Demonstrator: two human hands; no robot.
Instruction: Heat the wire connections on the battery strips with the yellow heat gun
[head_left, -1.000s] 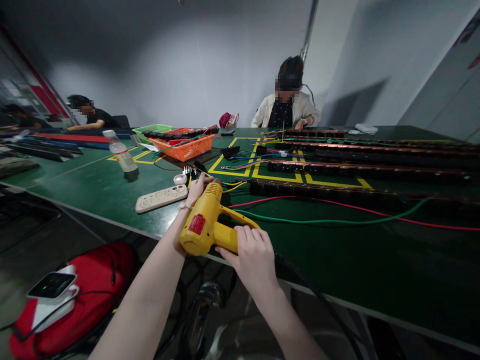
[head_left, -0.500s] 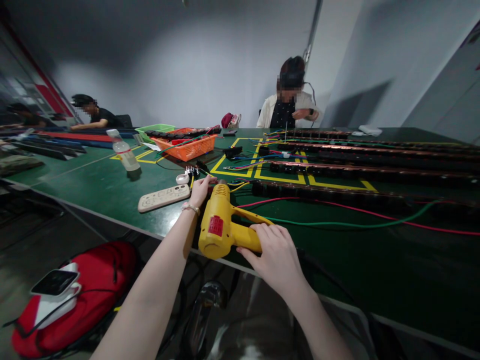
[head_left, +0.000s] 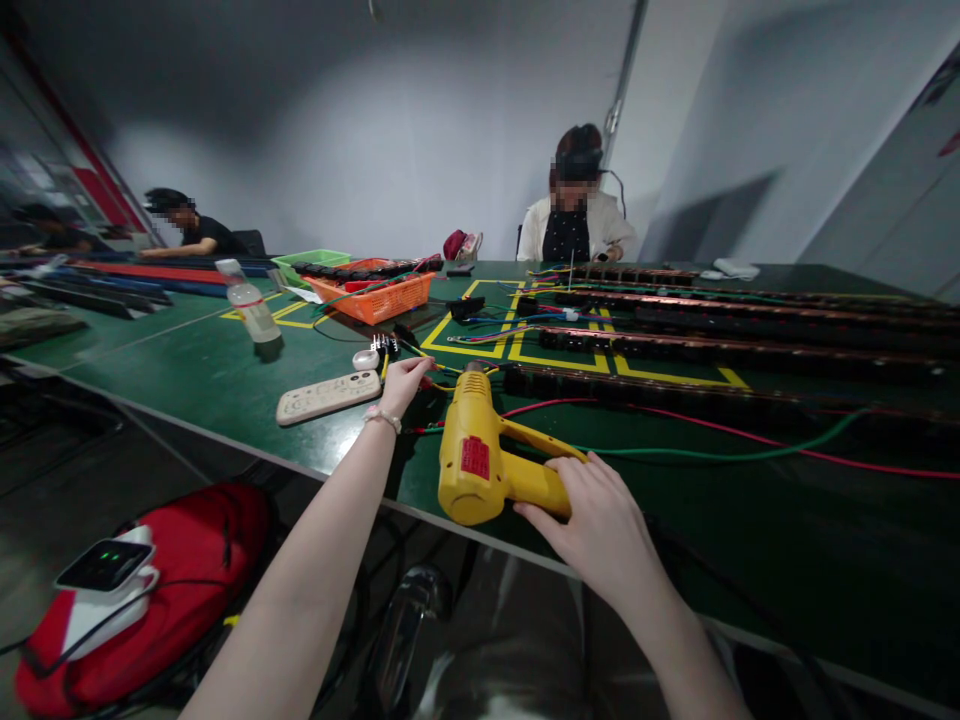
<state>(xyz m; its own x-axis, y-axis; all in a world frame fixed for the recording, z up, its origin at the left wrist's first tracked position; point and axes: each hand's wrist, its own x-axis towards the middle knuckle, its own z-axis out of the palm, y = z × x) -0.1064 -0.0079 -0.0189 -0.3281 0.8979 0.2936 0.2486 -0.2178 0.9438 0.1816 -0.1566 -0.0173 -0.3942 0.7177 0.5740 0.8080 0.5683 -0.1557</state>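
Note:
A yellow heat gun with a red label is held by its handle in my right hand, its nozzle pointing away from me over the table. Left of the nozzle, my left hand is closed at the wires that run toward the nearest dark strip; its fingertips pinch there, and the exact wire is too small to make out. A red wire and a green wire trail across the table to the right of the heat gun.
On the green table lie a beige power strip, a small white object and a bottle. Farther back are an orange basket and a green basket. Across the table sits a person. A red bag is below left.
My right hand has moved the heat gun to the right, away from my left hand. My left hand has shifted slightly right. The person opposite has lowered a hand.

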